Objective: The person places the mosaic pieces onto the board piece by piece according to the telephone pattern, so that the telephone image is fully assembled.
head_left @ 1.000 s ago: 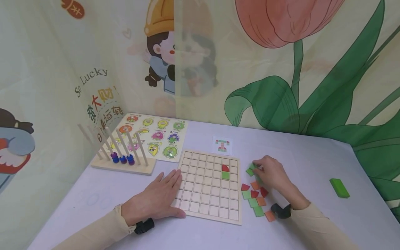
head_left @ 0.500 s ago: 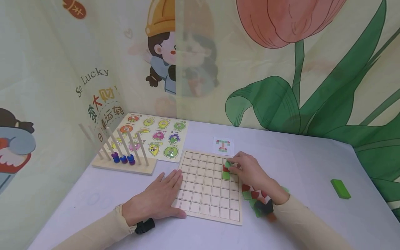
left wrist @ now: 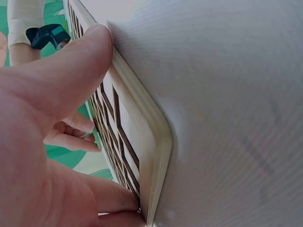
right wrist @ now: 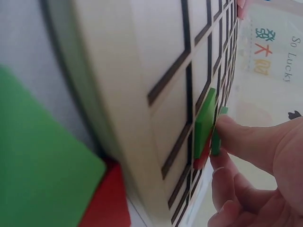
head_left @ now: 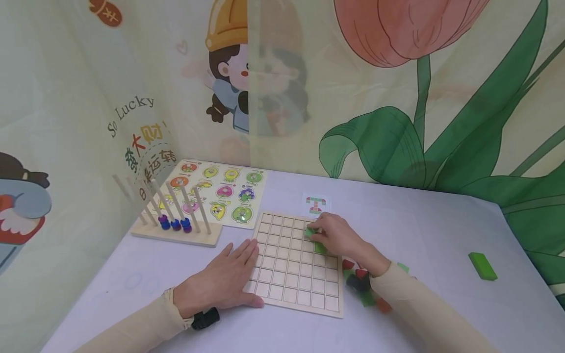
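Observation:
A wooden grid board (head_left: 291, 267) lies on the table. My left hand (head_left: 220, 279) rests on its left edge with straight fingers, the thumb at the near corner. My right hand (head_left: 342, 238) pinches a green square tile (right wrist: 216, 141) between thumb and fingers over the board's upper right cells. Close by, a green tile (right wrist: 204, 120) and a red tile (right wrist: 202, 157) sit on the grid in the right wrist view; my right hand hides the red one in the head view. Loose red, green and orange tiles (head_left: 383, 305) lie right of the board, partly under my right forearm.
A card with a coloured pattern (head_left: 315, 202) lies behind the board. At the back left are a fruit picture board (head_left: 220, 211) and a wooden peg stand (head_left: 176, 235) with blue and purple beads. A green block (head_left: 482, 266) lies at the far right.
My right hand has picked up a green tile from the loose ones and carried it left over the board, to beside the placed red and green tiles. The left hand has stayed put.

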Tool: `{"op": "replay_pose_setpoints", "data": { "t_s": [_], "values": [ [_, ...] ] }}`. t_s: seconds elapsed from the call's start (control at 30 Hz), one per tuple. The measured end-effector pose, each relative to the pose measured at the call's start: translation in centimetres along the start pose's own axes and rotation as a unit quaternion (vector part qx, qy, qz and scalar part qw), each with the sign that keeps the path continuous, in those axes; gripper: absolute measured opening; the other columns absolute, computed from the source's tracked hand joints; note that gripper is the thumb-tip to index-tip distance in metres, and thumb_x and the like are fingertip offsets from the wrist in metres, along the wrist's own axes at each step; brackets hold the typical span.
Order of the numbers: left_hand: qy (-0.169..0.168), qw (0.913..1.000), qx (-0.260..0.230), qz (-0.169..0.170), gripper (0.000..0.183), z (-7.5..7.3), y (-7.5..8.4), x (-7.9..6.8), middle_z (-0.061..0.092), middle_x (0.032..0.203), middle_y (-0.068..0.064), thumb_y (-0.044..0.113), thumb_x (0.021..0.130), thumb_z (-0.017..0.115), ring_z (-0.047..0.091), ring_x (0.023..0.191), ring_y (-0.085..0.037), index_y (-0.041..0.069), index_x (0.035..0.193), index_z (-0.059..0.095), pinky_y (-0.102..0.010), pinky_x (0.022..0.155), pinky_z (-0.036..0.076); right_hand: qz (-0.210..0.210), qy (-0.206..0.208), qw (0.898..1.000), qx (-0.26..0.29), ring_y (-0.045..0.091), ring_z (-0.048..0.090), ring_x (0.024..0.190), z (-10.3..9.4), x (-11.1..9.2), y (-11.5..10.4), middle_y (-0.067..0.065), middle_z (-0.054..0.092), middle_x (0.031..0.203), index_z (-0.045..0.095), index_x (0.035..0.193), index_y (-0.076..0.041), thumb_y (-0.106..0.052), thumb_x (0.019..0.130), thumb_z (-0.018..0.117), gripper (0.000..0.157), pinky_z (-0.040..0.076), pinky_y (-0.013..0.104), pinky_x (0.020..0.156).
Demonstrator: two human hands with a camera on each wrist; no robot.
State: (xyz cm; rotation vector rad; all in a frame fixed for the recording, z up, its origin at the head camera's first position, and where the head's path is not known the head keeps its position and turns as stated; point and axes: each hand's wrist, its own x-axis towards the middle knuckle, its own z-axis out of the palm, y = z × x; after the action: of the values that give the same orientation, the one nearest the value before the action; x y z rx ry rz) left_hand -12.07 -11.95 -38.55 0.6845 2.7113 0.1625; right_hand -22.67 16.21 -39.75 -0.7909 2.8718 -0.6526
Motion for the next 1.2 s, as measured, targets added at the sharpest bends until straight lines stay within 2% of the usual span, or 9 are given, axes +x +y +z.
{"op": "replay_pose_setpoints", "data": {
  "t_s": [0.13,0.37,0.7,1.0,1.2],
  "values": [
    [-0.002,1.0000,-0.001,-0.003,0.112,0.0,0.0,0.1,0.025,0.170,-0.017,0.070,0.083,0.071,0.022,0.160,-0.031,-0.002,0.159,0.031,-0.059,0.128,0.020,0.009,-0.013,1.000,0.004,0.012,0.061,0.085,0.1,0.3,0.1,0.011,0.077,0.110,0.076,0.119,-0.002,-0.006,0.088,0.079,0.031,0.049,0.026,0.070],
    [-0.001,1.0000,0.004,-0.001,0.112,-0.1,0.0,0.0,0.025,0.170,-0.017,0.070,0.083,0.070,0.022,0.160,-0.033,-0.003,0.159,0.031,-0.059,0.128,0.021,0.024,-0.024,0.999,0.020,0.013,0.050,0.077,0.1,0.4,-0.1,0.010,0.075,0.108,0.076,0.119,-0.004,-0.006,0.088,0.079,0.032,0.041,0.026,0.066],
    [0.000,1.0000,0.008,-0.002,0.112,0.0,0.1,0.1,0.026,0.170,-0.017,0.071,0.083,0.070,0.023,0.160,-0.031,-0.002,0.159,0.031,-0.059,0.128,0.021,0.038,-0.022,0.998,0.035,0.013,0.051,0.077,0.2,0.3,0.0,0.006,0.072,0.100,0.076,0.121,-0.005,-0.008,0.088,0.079,0.033,0.043,0.026,0.067],
    [0.001,1.0000,0.005,0.001,0.112,0.1,-0.1,0.1,0.025,0.170,-0.017,0.072,0.083,0.069,0.022,0.160,-0.032,-0.002,0.159,0.031,-0.059,0.128,0.021,0.030,0.011,0.997,0.066,0.012,0.056,0.078,-0.2,-0.8,0.7,0.004,0.072,0.102,0.075,0.124,-0.006,-0.014,0.089,0.080,0.036,0.047,0.024,0.064],
    [0.001,1.0000,0.006,0.002,0.112,0.1,-0.1,0.1,0.026,0.170,-0.017,0.071,0.083,0.069,0.023,0.159,-0.032,-0.003,0.158,0.031,-0.059,0.127,0.022,0.059,0.036,0.995,0.068,0.015,0.058,0.083,-1.3,-2.7,2.0,0.007,0.072,0.107,0.074,0.126,-0.009,-0.015,0.092,0.077,0.035,0.050,0.025,0.063]
  ]
}}
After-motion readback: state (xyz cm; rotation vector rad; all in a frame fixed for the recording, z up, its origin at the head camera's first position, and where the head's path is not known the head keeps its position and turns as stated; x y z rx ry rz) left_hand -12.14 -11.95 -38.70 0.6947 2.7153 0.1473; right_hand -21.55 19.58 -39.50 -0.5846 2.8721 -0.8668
